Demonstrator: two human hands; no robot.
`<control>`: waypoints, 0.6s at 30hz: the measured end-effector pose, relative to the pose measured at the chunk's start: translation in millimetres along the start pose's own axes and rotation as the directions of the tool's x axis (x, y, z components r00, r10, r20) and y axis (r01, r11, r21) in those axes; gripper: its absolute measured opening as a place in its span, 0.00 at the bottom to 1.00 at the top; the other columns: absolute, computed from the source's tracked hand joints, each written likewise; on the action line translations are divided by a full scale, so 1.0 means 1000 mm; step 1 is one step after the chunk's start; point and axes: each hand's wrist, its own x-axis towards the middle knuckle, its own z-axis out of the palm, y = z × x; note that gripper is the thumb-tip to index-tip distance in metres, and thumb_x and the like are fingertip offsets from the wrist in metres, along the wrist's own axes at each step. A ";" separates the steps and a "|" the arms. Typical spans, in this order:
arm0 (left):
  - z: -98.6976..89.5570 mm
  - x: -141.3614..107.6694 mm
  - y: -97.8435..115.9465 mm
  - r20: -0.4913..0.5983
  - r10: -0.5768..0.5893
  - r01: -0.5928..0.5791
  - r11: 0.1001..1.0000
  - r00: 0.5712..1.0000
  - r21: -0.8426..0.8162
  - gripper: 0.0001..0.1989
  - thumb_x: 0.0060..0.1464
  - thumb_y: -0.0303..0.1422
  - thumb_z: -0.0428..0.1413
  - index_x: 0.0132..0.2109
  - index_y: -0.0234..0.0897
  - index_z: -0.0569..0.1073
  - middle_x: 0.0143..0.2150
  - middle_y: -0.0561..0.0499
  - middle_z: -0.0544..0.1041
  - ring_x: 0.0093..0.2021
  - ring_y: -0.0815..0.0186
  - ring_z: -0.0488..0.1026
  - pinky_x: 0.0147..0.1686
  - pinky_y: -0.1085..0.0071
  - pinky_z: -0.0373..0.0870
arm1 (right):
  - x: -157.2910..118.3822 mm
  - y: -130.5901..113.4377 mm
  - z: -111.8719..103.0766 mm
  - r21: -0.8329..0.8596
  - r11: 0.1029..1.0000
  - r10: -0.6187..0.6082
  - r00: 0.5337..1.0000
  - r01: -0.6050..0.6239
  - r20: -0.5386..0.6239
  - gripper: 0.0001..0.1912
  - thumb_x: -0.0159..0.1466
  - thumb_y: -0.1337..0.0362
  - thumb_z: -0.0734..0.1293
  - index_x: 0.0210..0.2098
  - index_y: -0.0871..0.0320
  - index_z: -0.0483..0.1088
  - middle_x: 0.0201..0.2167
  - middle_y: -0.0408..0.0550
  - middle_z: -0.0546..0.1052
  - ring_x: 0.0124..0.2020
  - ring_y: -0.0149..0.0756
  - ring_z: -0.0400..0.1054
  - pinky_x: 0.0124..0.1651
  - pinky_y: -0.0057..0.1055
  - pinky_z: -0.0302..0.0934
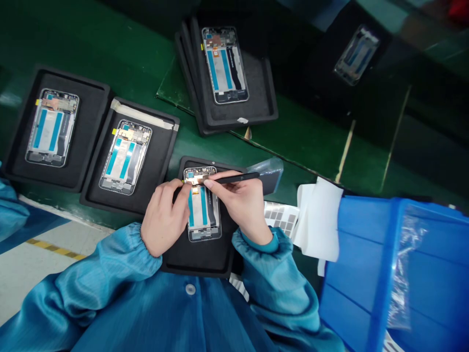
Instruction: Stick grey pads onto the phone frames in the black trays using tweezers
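Observation:
An opened phone (202, 210) with two blue strips lies in a black tray (198, 256) close to my body. My right hand (244, 198) holds black tweezers (238, 178) in a pinch, their tip at the upper part of the phone near a copper-coloured patch. At the phone's upper left edge rests my left hand (164, 212), with fingers bent and fingertips close together on the phone; whether anything small is between them is hidden.
Two trays with opened phones (125, 156) (52, 128) lie to the left. Stacked trays (256, 93) carry another phone (225, 66) beyond. At the right are a sticker sheet (282, 217), white paper (318, 220) and a blue bin (359, 244).

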 end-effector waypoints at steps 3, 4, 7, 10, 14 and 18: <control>0.000 0.000 0.000 0.003 -0.001 0.001 1.000 1.000 0.002 0.21 0.59 0.21 0.52 0.59 0.28 0.68 0.52 0.34 0.71 0.50 0.51 0.69 0.49 0.54 0.73 | 0.001 0.001 0.000 0.000 1.000 0.008 1.000 -0.008 0.001 0.07 0.58 0.59 0.77 0.32 0.56 0.80 0.30 0.45 0.84 0.29 0.35 0.78 0.30 0.29 0.74; 0.000 0.000 0.000 0.004 -0.003 0.003 1.000 1.000 0.002 0.21 0.59 0.22 0.52 0.60 0.28 0.68 0.52 0.34 0.71 0.50 0.51 0.69 0.49 0.54 0.73 | 0.001 0.002 0.000 -0.001 1.000 0.011 1.000 -0.011 0.002 0.08 0.58 0.59 0.77 0.32 0.57 0.80 0.30 0.45 0.84 0.29 0.35 0.78 0.30 0.30 0.74; 0.000 0.000 -0.001 0.007 -0.005 0.005 1.000 1.000 -0.005 0.21 0.60 0.22 0.52 0.60 0.29 0.67 0.53 0.34 0.71 0.51 0.51 0.68 0.49 0.54 0.73 | 0.001 0.003 0.000 -0.003 1.000 0.017 1.000 -0.017 -0.003 0.09 0.57 0.58 0.77 0.33 0.57 0.80 0.30 0.46 0.84 0.29 0.36 0.78 0.30 0.30 0.74; 0.000 0.000 -0.001 0.006 0.000 0.001 1.000 1.000 -0.005 0.21 0.59 0.21 0.52 0.59 0.28 0.68 0.53 0.34 0.71 0.51 0.51 0.68 0.49 0.54 0.73 | 0.001 0.003 0.000 -0.009 1.000 0.020 1.000 -0.020 -0.005 0.10 0.57 0.57 0.77 0.33 0.57 0.80 0.30 0.46 0.84 0.29 0.36 0.78 0.30 0.30 0.74; 0.000 0.000 0.000 0.000 0.000 0.000 1.000 1.000 -0.004 0.21 0.59 0.21 0.52 0.59 0.29 0.68 0.52 0.34 0.72 0.50 0.52 0.69 0.49 0.54 0.73 | 0.001 0.002 0.000 -0.016 1.000 0.015 1.000 -0.015 -0.002 0.10 0.56 0.57 0.78 0.32 0.57 0.80 0.29 0.46 0.84 0.29 0.36 0.78 0.30 0.30 0.73; 0.000 0.000 0.000 0.010 -0.007 0.007 1.000 1.000 -0.011 0.22 0.60 0.22 0.51 0.61 0.31 0.67 0.53 0.35 0.71 0.51 0.52 0.69 0.49 0.54 0.73 | 0.001 0.001 0.000 -0.030 0.999 0.019 1.000 -0.020 -0.007 0.11 0.56 0.56 0.78 0.32 0.57 0.80 0.30 0.46 0.84 0.29 0.37 0.79 0.30 0.31 0.74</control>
